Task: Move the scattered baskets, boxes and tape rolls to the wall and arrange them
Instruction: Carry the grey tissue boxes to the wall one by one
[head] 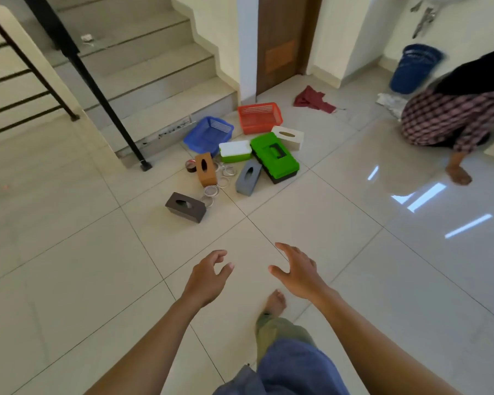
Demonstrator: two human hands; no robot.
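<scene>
Baskets, boxes and tape rolls lie in a loose heap on the floor (69, 252), centre frame, at the foot of the stairs (143, 67). Black railing (92, 81) runs down the upper left.

Heap, left to right:
- dark brown tissue box (185, 207), nearest the camera, apart from the rest
- dark tape roll (190, 165), just beside the tan tissue box (206, 169), which stands on end
- clear tape rolls (224, 178) scattered between tan box and grey tissue box (248, 177)
- blue basket (208, 134), close to the bottom step
- white-lidded green box (235, 151), against the green toolbox (275, 156)
- red basket (259, 117), behind the toolbox, near the door (280, 44)
- white tissue box (287, 136), at the toolbox's far right corner

Lower centre: left grip (208, 276) held above bare tiles, fingers loosely curled, holding nothing. Right grip (298, 273) beside it, fingers spread, also empty. Both well short of the heap. A bare foot (275, 302) shows between the forearms.

Right of the door: maroon cloth (311, 99) on the floor. Upper right: blue bucket (414, 68), blurred. Right edge: a second person (454, 118) crouching.
</scene>
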